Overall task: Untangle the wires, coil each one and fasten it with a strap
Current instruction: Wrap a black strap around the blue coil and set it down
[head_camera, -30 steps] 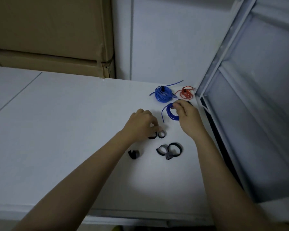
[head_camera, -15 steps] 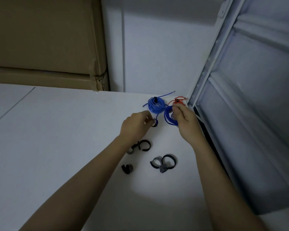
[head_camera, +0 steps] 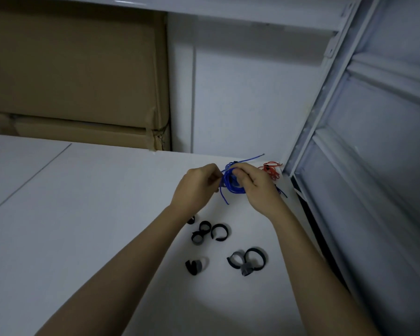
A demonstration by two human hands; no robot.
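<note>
- R hand (head_camera: 257,187) – fingers curled round a blue wire coil (head_camera: 232,184), thumb pressed on its top; coil held just above the white table (head_camera: 87,214), w/ one loose end hanging down at 6 o'clock from the coil.
- L hand (head_camera: 195,189) – at 9 o'clock of the coil, fingertips pinched together right at the coil's left edge; seems to grip sth small & dark there, can't tell if strap or wire end.
- 2nd blue wire (head_camera: 246,159) – partly hidden behind the hands at 12 o'clock, a thin tail sticking out toward 2 o'clock.
- Red wire (head_camera: 270,169) – small tangle at 3 o'clock of the hands, near the table's far right corner, next to the white metal frame (head_camera: 325,112).
- Black straps on table at 6 o'clock of the hands: curled group (head_camera: 209,231) near L wrist, single folded one (head_camera: 194,266) lower, looped pair (head_camera: 249,261) at its 3 o'clock.
- Cardboard box (head_camera: 70,81) – at 10 o'clock, behind the table.
</note>
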